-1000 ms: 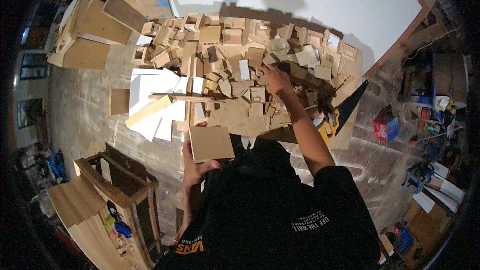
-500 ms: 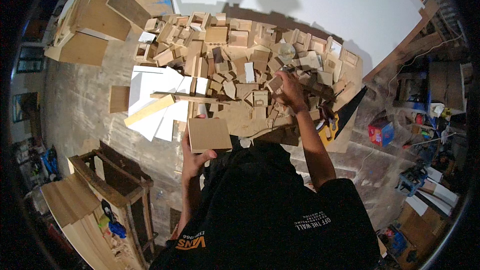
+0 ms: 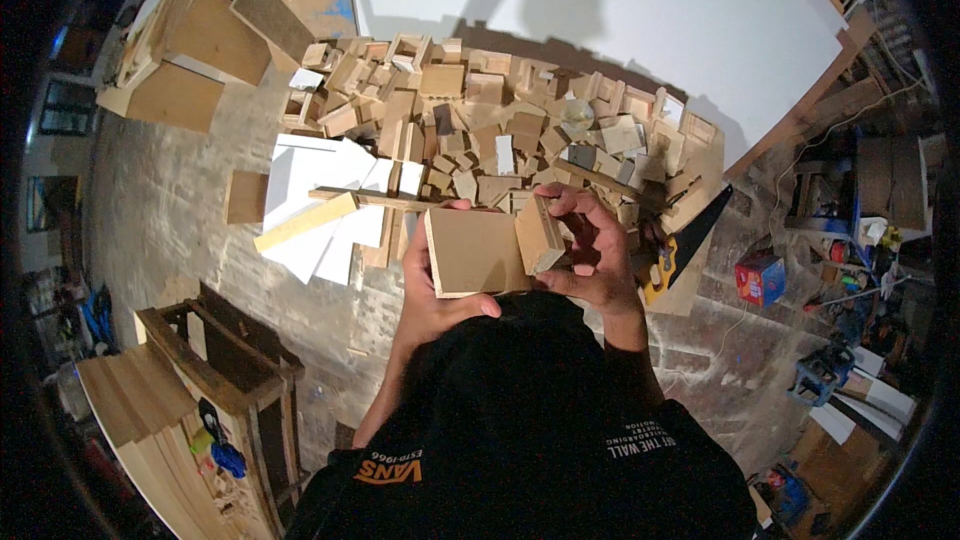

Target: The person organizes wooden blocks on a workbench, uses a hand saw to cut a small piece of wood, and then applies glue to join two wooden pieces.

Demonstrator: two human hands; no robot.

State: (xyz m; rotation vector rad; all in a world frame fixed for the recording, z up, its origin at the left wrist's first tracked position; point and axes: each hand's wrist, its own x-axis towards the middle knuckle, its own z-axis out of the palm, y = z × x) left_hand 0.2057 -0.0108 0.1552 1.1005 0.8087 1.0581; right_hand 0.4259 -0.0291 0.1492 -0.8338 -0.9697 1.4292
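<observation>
My left hand (image 3: 432,292) grips a square wooden block (image 3: 476,250) from its left side, with the thumb along the near edge. A smaller wooden block (image 3: 541,233) is held by my right hand (image 3: 600,255), fingers on its far end and thumb near its close end. The two blocks meet or nearly meet side by side in front of my chest; whether they touch I cannot tell. Just beyond them, many wooden offcuts (image 3: 492,187) and small wooden house-like pieces (image 3: 441,81) crowd a board.
A handsaw (image 3: 690,245) with a yellow handle lies to the right. White sheets (image 3: 315,195) and a wood strip (image 3: 305,221) are at left. A wooden frame (image 3: 230,360) stands near left, and a large white panel (image 3: 640,40) lies at the back. A red-blue box (image 3: 760,280) sits right.
My right hand has come back from the offcut pile with a smaller block and brought it beside the square one. My left hand has shifted right with the square block.
</observation>
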